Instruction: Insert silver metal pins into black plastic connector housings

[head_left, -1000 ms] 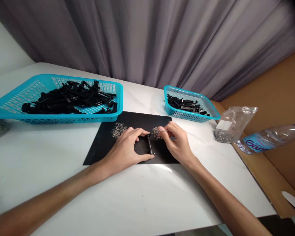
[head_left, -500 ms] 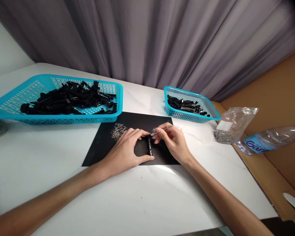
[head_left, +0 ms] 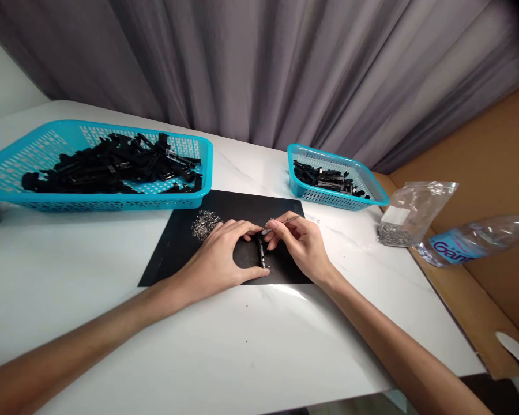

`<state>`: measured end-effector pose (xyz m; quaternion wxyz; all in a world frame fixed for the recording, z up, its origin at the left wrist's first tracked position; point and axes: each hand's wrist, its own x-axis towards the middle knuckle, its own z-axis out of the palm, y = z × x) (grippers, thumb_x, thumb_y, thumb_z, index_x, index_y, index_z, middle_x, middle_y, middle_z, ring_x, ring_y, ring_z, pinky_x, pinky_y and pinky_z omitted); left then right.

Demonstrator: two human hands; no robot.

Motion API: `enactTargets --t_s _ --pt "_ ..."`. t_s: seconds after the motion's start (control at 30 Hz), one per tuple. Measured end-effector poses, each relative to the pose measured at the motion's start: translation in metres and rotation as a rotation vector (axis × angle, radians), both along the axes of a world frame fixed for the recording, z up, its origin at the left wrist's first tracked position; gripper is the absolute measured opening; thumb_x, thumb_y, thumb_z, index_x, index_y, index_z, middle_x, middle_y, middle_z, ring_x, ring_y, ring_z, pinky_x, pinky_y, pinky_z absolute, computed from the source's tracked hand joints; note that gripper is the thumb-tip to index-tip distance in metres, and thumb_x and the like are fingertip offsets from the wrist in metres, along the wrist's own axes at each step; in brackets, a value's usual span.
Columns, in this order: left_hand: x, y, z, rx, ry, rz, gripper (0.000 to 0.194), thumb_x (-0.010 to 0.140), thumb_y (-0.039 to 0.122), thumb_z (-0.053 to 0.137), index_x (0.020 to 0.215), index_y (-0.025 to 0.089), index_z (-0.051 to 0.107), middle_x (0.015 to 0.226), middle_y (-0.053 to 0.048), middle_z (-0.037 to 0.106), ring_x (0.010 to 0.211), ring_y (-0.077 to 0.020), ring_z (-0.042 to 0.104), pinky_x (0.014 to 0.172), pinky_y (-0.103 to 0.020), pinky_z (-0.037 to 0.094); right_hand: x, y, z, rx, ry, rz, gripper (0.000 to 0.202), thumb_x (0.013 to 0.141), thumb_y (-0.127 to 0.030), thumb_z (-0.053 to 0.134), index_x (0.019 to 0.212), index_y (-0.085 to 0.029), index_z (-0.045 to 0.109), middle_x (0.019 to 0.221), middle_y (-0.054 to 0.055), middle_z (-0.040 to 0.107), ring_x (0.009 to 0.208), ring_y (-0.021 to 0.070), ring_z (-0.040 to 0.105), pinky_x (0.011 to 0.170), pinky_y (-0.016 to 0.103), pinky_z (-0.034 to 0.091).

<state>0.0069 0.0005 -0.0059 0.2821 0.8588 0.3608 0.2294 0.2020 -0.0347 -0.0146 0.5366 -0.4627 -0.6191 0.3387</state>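
Note:
My left hand point(head_left: 218, 253) spans a narrow black plastic part point(head_left: 262, 252), thumb at its near end and fingers at its far end, closed on it. The part lies upright in view on a black mat point(head_left: 164, 253). My right hand point(head_left: 303, 245) pinches a thin metal tool, like tweezers point(head_left: 289, 220), whose tip meets the far end of the part. A heap of tiny metal pieces point(head_left: 205, 225) lies on the mat just beyond my left hand. More small pieces are partly hidden behind my right fingers.
A large blue basket point(head_left: 164, 202) of black parts stands at the back left, a smaller blue basket point(head_left: 350, 202) of similar parts at the back right. On the right are a clear bag point(head_left: 415, 216) of small metal pieces and a lying plastic bottle point(head_left: 484, 239).
The whole view has shifted slightly, so things appear a little higher. Both hands keep almost the same pose on the part and the tool, with the tool's tip still at the far end.

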Motion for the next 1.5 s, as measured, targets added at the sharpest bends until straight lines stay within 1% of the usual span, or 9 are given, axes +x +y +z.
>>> enactTargets --t_s 0.13,0.6,0.8,0.93,1.0,1.1,1.23,1.33,1.5 --pt "0.001 0.0 0.002 0.002 -0.005 0.003 0.047 0.072 0.047 0.084 0.109 0.025 0.065 0.1 -0.002 0.066 0.102 -0.0284 0.061 0.109 -0.054 0.038 0.001 0.0 0.001 -0.007 -0.011 0.013 0.033 0.097 -0.05 0.063 0.084 -0.019 0.066 0.072 0.001 0.07 0.059 0.0144 0.068 0.061 0.03 0.058" --pt "0.001 -0.002 0.004 0.013 0.001 -0.006 0.047 0.072 0.046 0.085 0.106 0.022 0.064 0.101 -0.003 0.064 0.1 -0.0277 0.059 0.093 -0.045 0.045 0.0 0.0 -0.005 -0.003 -0.014 0.03 0.028 0.097 -0.046 0.066 0.086 -0.02 0.067 0.074 0.002 0.071 0.059 0.0154 0.071 0.058 0.029 0.059" --pt "0.0 -0.002 0.002 -0.008 0.011 -0.006 0.049 0.075 0.044 0.084 0.113 0.024 0.062 0.104 -0.002 0.064 0.105 -0.0274 0.059 0.105 -0.05 0.039 -0.003 -0.003 -0.005 0.044 -0.05 -0.062 0.029 0.101 -0.045 0.059 0.088 -0.02 0.066 0.078 0.002 0.07 0.059 0.0137 0.067 0.058 0.028 0.056" --pt "-0.001 -0.001 -0.001 -0.003 -0.01 -0.018 0.055 0.074 0.046 0.085 0.119 0.024 0.061 0.109 -0.002 0.065 0.106 -0.027 0.059 0.106 -0.05 0.04 0.006 -0.004 -0.002 0.188 -0.265 -0.18 0.033 0.109 -0.037 0.042 0.086 -0.021 0.061 0.085 0.004 0.065 0.077 0.0158 0.065 0.075 0.031 0.054" --pt "-0.001 -0.001 -0.002 0.009 -0.014 -0.022 0.057 0.074 0.045 0.085 0.12 0.023 0.06 0.109 -0.002 0.065 0.106 -0.0269 0.059 0.104 -0.048 0.042 0.012 -0.006 0.001 0.219 -0.43 -0.163 0.037 0.111 -0.034 0.035 0.086 -0.021 0.059 0.087 0.005 0.064 0.083 0.017 0.063 0.081 0.032 0.051" --pt "-0.002 -0.002 -0.003 0.027 -0.02 -0.019 0.053 0.075 0.043 0.084 0.118 0.023 0.06 0.11 -0.002 0.065 0.106 -0.0271 0.058 0.099 -0.047 0.045 0.014 -0.013 0.004 0.128 -0.653 -0.094 0.032 0.111 -0.035 0.032 0.101 -0.021 0.059 0.089 0.005 0.068 0.077 0.0166 0.065 0.069 0.028 0.049" --pt "-0.003 -0.003 -0.004 0.045 -0.031 -0.001 0.047 0.075 0.04 0.084 0.112 0.023 0.061 0.108 -0.002 0.064 0.104 -0.027 0.057 0.093 -0.044 0.047 0.008 -0.022 0.005 0.116 -0.949 -0.138 0.026 0.11 -0.031 0.038 0.126 -0.023 0.057 0.11 0.006 0.076 0.074 0.0178 0.071 0.055 0.026 0.041" --pt "-0.003 -0.004 -0.004 0.044 -0.04 0.002 0.048 0.074 0.04 0.085 0.113 0.023 0.061 0.108 -0.002 0.064 0.104 -0.0265 0.057 0.092 -0.043 0.047 0.003 -0.024 0.006 0.128 -0.95 -0.112 0.025 0.109 -0.027 0.041 0.127 -0.023 0.059 0.108 0.005 0.076 0.068 0.0162 0.071 0.054 0.026 0.043" --pt "-0.004 -0.005 -0.002 0.029 -0.042 -0.004 0.047 0.075 0.037 0.085 0.112 0.022 0.061 0.109 -0.002 0.065 0.105 -0.0261 0.056 0.093 -0.044 0.047 0.0 -0.024 0.007 0.116 -0.841 -0.073 0.025 0.108 -0.026 0.043 0.122 -0.022 0.064 0.108 0.007 0.072 0.085 0.0191 0.073 0.071 0.028 0.055"
